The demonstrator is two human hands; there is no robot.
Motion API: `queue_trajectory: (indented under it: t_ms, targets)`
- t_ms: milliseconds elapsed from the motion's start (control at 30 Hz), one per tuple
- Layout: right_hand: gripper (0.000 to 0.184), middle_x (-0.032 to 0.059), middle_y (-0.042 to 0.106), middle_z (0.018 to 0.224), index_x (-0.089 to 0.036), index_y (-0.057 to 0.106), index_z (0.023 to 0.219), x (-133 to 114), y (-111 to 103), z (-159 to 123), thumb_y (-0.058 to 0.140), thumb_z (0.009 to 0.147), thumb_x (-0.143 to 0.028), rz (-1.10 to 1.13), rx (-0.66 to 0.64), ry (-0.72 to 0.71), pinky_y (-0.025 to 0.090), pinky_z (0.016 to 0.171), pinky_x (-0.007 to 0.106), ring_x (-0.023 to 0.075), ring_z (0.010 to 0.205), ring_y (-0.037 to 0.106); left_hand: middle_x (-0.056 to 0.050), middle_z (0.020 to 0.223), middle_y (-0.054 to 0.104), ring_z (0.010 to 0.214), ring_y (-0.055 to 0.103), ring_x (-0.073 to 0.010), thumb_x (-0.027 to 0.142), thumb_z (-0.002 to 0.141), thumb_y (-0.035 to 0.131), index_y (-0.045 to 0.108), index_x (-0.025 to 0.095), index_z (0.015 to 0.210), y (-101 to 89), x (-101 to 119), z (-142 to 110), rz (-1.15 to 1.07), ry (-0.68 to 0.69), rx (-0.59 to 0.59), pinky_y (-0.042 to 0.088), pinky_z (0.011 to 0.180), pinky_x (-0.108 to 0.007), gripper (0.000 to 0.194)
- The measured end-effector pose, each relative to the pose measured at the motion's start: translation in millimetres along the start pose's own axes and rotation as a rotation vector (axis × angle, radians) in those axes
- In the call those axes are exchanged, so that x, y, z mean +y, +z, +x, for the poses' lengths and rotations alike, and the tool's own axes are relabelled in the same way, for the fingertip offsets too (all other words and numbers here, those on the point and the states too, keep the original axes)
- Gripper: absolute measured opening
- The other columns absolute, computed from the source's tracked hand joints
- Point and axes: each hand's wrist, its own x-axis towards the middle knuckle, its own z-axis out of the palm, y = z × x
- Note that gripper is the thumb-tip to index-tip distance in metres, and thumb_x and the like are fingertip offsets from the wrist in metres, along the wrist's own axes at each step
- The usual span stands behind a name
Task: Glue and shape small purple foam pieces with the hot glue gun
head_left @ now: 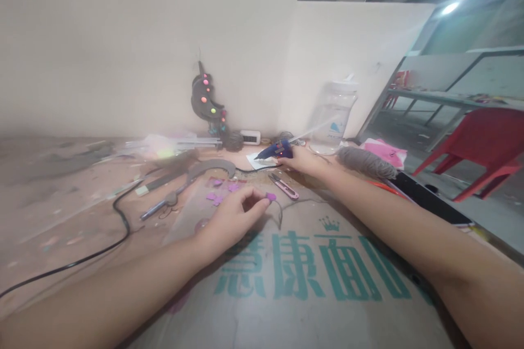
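The left hand [241,208] pinches a small purple piece [271,196], best held steady, while the right hand [305,161], curled around a blue hot-glue gun [280,148], should aim carefully.

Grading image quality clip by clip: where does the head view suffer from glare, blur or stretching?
Head view: glare streaks from the lamp at upper right; head view: the table smears badly on the left; head view: the left hand and pink snips read clearer, though soft; head view: the left forearm looks stretched toward the lower corner.
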Motion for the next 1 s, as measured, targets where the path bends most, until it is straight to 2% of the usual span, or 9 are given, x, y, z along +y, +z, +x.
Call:
queue_trajectory:
  t_ms: [133, 300, 400, 467, 600, 667, 733, 833, 1000]
  targets:
    - [0.031, 0.0148, 0.074, 0.095, -0.013, 0.069, 0.094, -5, 2, 1, 0.064, 0.083, -0.042, -0.005, 0.035, 0.013, 0.049, 0.081, 0.034, 0.0277, 0.091, 0.068, -0.002, 0.082, 0.062, 0.075, 0.055, -0.0159, 0.040, 0.089, 0.053, 0.059, 0.018, 0.084, -0.3, -2, 0, -0.013, 0.004, -0.008, 0.040, 0.065, -0.026, 0.024]
    - [0.025, 0.0091, 0.075, 0.087, -0.013, 0.071, 0.090, -8, -11, 1, 0.062, 0.083, -0.036, 0.058, 0.032, 0.003, 0.049, 0.075, 0.028, 0.0226, 0.083, 0.068, -0.002, 0.080, 0.062, 0.074, 0.055, -0.0167, 0.039, 0.087, 0.054, 0.059, 0.018, 0.080, 0.0, 0, 0, 0.000, 0.003, 0.003, 0.041, 0.064, -0.026, 0.023]
    - [0.023, 0.0100, 0.075, 0.081, -0.013, 0.071, 0.082, -12, -19, -2, 0.064, 0.082, -0.035, 0.119, 0.030, 0.016, 0.050, 0.073, 0.028, 0.0227, 0.080, 0.069, -0.001, 0.077, 0.061, 0.072, 0.056, -0.0163, 0.039, 0.087, 0.054, 0.059, 0.017, 0.079, 0.1, 1, 0, 0.008, 0.010, 0.011, 0.041, 0.063, -0.026, 0.024]
    - [0.021, 0.0108, 0.076, 0.085, -0.013, 0.071, 0.087, -17, -23, -9, 0.064, 0.082, -0.032, 0.172, 0.041, 0.026, 0.052, 0.073, 0.029, 0.0233, 0.082, 0.070, -0.001, 0.076, 0.062, 0.071, 0.056, -0.0157, 0.038, 0.087, 0.055, 0.059, 0.017, 0.078, -0.1, 2, 0, 0.005, 0.008, 0.030, 0.042, 0.063, -0.026, 0.023]
    - [0.021, 0.0068, 0.075, 0.105, -0.019, 0.067, 0.104, -28, -35, -43, 0.055, 0.089, -0.028, 0.313, 0.070, -0.020, 0.055, 0.080, 0.029, 0.0191, 0.089, 0.071, -0.001, 0.079, 0.065, 0.074, 0.058, -0.0154, 0.035, 0.088, 0.056, 0.060, 0.017, 0.079, -1.2, 1, 0, -0.012, 0.020, 0.059, 0.043, 0.067, -0.026, 0.020]
    - [0.014, 0.0063, 0.075, 0.098, -0.021, 0.069, 0.094, -32, -41, -67, 0.063, 0.084, -0.029, 0.441, 0.115, -0.124, 0.056, 0.080, 0.032, 0.0210, 0.085, 0.071, -0.001, 0.081, 0.065, 0.076, 0.058, -0.0156, 0.035, 0.088, 0.056, 0.060, 0.018, 0.081, -1.7, 2, 1, -0.004, 0.028, 0.073, 0.043, 0.069, -0.027, 0.020]
    - [0.013, 0.0055, 0.075, 0.084, -0.022, 0.068, 0.086, -33, -45, -90, 0.068, 0.080, -0.033, 0.460, 0.145, -0.087, 0.057, 0.074, 0.035, 0.0225, 0.077, 0.071, 0.000, 0.080, 0.066, 0.075, 0.059, -0.0157, 0.037, 0.088, 0.056, 0.061, 0.018, 0.081, -1.7, 2, 1, 0.011, 0.033, 0.093, 0.043, 0.069, -0.027, 0.020]
    - [0.017, 0.0055, 0.073, 0.081, -0.023, 0.067, 0.080, -25, -44, -117, 0.070, 0.078, -0.039, 0.395, 0.130, -0.081, 0.057, 0.076, 0.038, 0.0240, 0.077, 0.069, 0.000, 0.078, 0.066, 0.074, 0.059, -0.0157, 0.038, 0.089, 0.055, 0.059, 0.018, 0.078, -1.0, 4, 1, 0.008, 0.048, 0.105, 0.043, 0.069, -0.027, 0.023]
    - [0.023, 0.0051, 0.072, 0.083, -0.026, 0.068, 0.080, -5, -33, -141, 0.060, 0.085, -0.047, 0.220, 0.146, -0.137, 0.052, 0.089, 0.047, 0.0277, 0.088, 0.068, -0.001, 0.080, 0.066, 0.075, 0.059, -0.0161, 0.037, 0.088, 0.056, 0.059, 0.017, 0.078, -0.6, 5, 1, 0.008, 0.037, 0.113, 0.043, 0.069, -0.027, 0.022]
